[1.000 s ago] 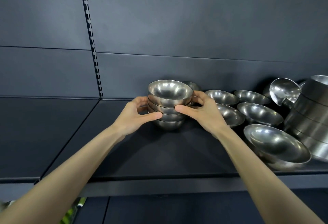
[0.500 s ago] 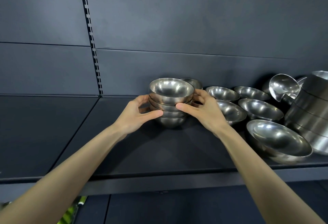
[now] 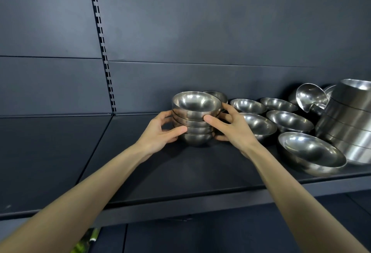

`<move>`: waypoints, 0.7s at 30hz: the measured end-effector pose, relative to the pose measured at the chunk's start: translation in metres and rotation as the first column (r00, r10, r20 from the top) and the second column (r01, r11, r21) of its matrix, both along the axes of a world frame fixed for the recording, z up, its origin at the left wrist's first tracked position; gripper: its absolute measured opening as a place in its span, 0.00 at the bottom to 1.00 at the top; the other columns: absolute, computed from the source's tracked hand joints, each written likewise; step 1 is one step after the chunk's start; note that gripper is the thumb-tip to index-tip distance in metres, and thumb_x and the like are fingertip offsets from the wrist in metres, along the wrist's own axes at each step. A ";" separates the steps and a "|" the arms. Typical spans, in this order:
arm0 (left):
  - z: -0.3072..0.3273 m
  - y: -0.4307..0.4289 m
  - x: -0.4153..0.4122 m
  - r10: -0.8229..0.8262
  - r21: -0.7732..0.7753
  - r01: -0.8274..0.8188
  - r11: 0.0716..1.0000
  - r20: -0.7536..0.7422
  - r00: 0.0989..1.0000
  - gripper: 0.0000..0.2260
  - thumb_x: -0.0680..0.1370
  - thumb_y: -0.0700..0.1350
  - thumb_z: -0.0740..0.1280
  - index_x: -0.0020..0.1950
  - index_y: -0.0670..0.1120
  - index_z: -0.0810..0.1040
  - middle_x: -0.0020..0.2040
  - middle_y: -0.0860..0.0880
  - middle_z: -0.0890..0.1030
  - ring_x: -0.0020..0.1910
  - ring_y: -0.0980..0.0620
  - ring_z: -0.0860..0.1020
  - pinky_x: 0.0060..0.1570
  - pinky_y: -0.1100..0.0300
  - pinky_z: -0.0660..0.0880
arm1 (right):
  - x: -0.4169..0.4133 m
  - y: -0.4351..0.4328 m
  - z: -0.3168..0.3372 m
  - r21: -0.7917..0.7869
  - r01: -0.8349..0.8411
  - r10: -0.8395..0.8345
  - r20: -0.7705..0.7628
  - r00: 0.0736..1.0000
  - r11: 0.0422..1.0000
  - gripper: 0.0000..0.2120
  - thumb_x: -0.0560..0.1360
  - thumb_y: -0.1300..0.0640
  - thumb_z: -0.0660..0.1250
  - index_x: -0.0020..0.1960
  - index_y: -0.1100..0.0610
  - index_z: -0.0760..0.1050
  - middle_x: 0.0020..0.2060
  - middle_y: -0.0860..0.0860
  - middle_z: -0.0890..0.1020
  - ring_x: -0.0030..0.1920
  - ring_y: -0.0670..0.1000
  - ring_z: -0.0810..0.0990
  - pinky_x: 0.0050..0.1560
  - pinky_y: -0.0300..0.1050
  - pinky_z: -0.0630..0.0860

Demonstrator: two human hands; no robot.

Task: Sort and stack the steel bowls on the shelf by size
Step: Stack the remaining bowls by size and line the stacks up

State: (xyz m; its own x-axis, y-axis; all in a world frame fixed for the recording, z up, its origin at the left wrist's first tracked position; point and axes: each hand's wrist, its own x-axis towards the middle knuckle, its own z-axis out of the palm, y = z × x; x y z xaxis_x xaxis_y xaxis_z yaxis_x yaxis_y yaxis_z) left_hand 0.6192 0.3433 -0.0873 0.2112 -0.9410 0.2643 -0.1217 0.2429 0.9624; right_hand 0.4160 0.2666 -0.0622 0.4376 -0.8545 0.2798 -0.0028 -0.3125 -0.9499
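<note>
A stack of several small steel bowls (image 3: 195,120) stands on the dark shelf (image 3: 140,172), near its back wall. My left hand (image 3: 160,132) grips the stack's left side, thumb across the lower bowls. My right hand (image 3: 230,128) grips the right side, thumb on the top bowl's wall. Another small bowl (image 3: 217,96) peeks out behind the stack. To the right lie loose medium bowls (image 3: 289,120), a larger tilted bowl (image 3: 313,152) near the front edge, and a tall stack of big bowls (image 3: 349,120) at the far right.
A slotted upright rail (image 3: 102,42) runs up the back panel left of the bowls. The shelf section left of the stack is bare dark surface. The shelf's front lip (image 3: 180,206) runs below my forearms. Something green (image 3: 86,242) shows beneath the shelf.
Both hands stay around the small stack and shift slightly on it. The view has drifted a little, so the bowls sit marginally lower and to the right in frame.
</note>
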 end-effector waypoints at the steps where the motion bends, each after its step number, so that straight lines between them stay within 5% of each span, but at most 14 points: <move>1: 0.000 0.000 0.000 0.002 -0.004 -0.002 1.000 -0.002 1.000 0.25 0.72 0.44 0.74 0.66 0.50 0.70 0.59 0.54 0.77 0.51 0.55 0.82 0.46 0.61 0.80 | 0.000 0.000 0.000 0.006 -0.002 0.002 0.005 1.000 1.000 0.20 0.69 0.49 0.76 0.54 0.35 0.69 0.48 0.39 0.82 0.44 0.40 0.83 0.38 0.36 0.80; 21: -0.006 0.000 -0.002 -0.021 -0.096 0.023 0.995 0.018 1.000 0.16 0.74 0.42 0.72 0.52 0.62 0.74 0.47 0.63 0.81 0.46 0.60 0.82 0.43 0.66 0.78 | 0.003 0.005 0.004 0.013 0.017 -0.016 -0.045 0.999 1.000 0.24 0.59 0.45 0.77 0.53 0.49 0.75 0.46 0.42 0.84 0.44 0.45 0.84 0.47 0.51 0.82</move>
State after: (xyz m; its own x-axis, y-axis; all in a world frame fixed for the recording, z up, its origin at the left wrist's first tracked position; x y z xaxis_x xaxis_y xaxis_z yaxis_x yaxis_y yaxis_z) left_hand 0.6177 0.3433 -0.0929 0.1853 -0.9156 0.3570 -0.1313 0.3369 0.9323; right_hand 0.4187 0.2714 -0.0582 0.4354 -0.8651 0.2492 -0.0501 -0.2997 -0.9527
